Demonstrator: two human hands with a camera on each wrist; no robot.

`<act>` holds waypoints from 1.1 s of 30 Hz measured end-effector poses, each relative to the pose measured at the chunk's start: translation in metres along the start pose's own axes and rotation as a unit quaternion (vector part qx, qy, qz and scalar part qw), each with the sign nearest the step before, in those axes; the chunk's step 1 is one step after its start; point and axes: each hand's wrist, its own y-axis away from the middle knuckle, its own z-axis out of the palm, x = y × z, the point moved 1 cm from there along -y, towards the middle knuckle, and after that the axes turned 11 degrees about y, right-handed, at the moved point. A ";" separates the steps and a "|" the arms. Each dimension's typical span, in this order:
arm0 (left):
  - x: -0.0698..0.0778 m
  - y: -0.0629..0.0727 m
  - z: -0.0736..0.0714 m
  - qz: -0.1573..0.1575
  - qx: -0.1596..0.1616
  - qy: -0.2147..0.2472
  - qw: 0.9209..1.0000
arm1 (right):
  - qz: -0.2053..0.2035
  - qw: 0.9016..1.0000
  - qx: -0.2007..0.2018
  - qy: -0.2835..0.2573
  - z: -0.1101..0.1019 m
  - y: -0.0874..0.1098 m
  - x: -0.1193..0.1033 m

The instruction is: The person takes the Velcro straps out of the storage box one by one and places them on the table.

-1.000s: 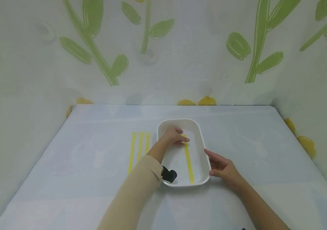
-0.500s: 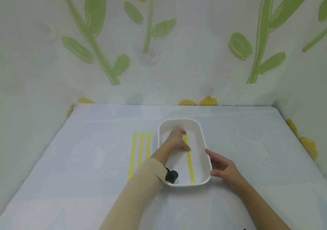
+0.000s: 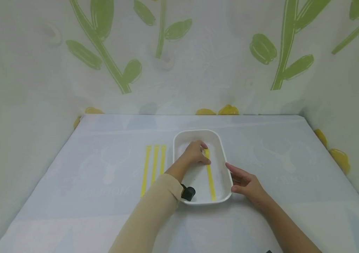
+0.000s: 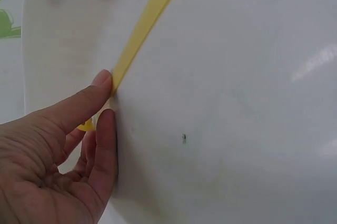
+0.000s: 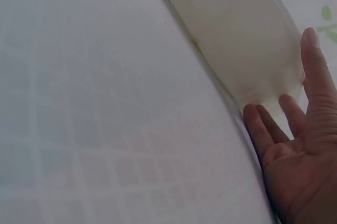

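In the head view a white rectangular tub (image 3: 195, 182) stands on the table, with a flat yellow strip (image 3: 211, 182) lying lengthwise inside it. My left hand (image 3: 195, 153) reaches into the tub and pinches this strip near its far end. The left wrist view shows the thumb of the left hand (image 4: 58, 150) on the strip (image 4: 142, 29), fingers behind it; a yellow bit shows past the thumb. My right hand (image 3: 245, 184) touches the tub's right side from outside. In the right wrist view the fingertips of the right hand (image 5: 300, 150) meet the tub's wall (image 5: 237, 39).
Several similar yellow strips (image 3: 154, 165) lie side by side on the table (image 3: 103, 196) left of the tub, partly behind the left sleeve (image 3: 154, 214). A dark wrist camera (image 3: 188, 193) hangs over the tub's near left corner. Leaf-patterned walls (image 3: 211, 70) surround the table.
The left hand has come down from above the strip's far end, and its thumb and fingers have closed on it. The strip has shifted slightly right. The right hand has stayed put.
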 end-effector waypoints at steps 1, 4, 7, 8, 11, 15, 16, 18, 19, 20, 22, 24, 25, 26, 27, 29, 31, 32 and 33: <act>0.001 0.000 0.000 0.003 -0.003 0.009 1.000 | 0.000 1.000 0.000 0.003 0.000 0.000 0.000; 0.002 0.001 -0.001 0.005 -0.015 0.048 0.999 | -0.006 1.000 -0.003 0.003 0.000 -0.001 0.001; 0.003 0.001 -0.001 0.004 -0.026 0.081 0.996 | -0.015 1.000 -0.006 -0.004 0.000 -0.001 0.003; 0.003 0.000 -0.001 0.003 -0.029 0.083 0.996 | -0.018 1.000 -0.007 -0.008 0.000 -0.001 0.003; 0.004 -0.001 -0.001 0.002 -0.032 0.084 0.996 | -0.025 1.000 -0.007 -0.016 0.000 -0.002 0.005; 0.004 -0.004 0.000 0.011 -0.036 0.121 0.992 | -0.030 0.999 -0.008 -0.021 0.000 -0.002 0.006; 0.004 -0.004 0.001 0.012 -0.040 0.142 0.989 | -0.030 0.999 -0.008 -0.021 0.000 -0.002 0.005; 0.004 -0.005 0.001 0.013 -0.052 0.185 0.981 | -0.026 0.999 -0.008 -0.018 0.000 -0.002 0.004; 0.005 -0.005 0.001 0.012 -0.059 0.204 0.977 | -0.024 1.000 -0.007 -0.017 0.000 -0.002 0.004; 0.005 -0.005 0.001 0.012 -0.066 0.220 0.973 | -0.022 1.000 -0.005 -0.013 0.000 -0.001 0.003; 0.007 -0.004 0.000 0.011 -0.078 0.241 0.967 | -0.017 1.000 -0.002 -0.006 0.000 -0.001 0.003; 0.008 -0.004 0.000 0.020 -0.086 0.243 0.966 | -0.012 1.000 0.000 0.000 0.000 -0.001 0.003; 0.009 -0.003 -0.001 0.027 -0.090 0.243 0.965 | -0.011 1.000 0.001 0.002 0.000 -0.002 0.003; 0.010 -0.003 -0.001 0.035 -0.093 0.245 0.964 | -0.011 1.000 0.002 0.004 0.000 -0.002 0.003; 0.011 -0.003 -0.001 0.044 -0.096 0.244 0.964 | -0.010 1.000 0.003 0.004 0.000 -0.002 0.003; 0.012 -0.003 -0.002 0.062 -0.100 0.242 0.963 | -0.009 1.000 0.003 0.000 -0.001 -0.002 0.004; 0.012 -0.003 -0.002 0.075 -0.103 0.244 0.961 | -0.005 1.000 0.002 -0.002 -0.001 -0.002 0.004; 0.012 -0.004 -0.002 0.080 -0.103 0.247 0.960 | -0.003 1.000 0.002 -0.002 -0.001 -0.002 0.004; 0.012 -0.004 -0.003 0.083 -0.103 0.248 0.960 | 0.000 1.000 0.001 -0.003 -0.001 -0.002 0.004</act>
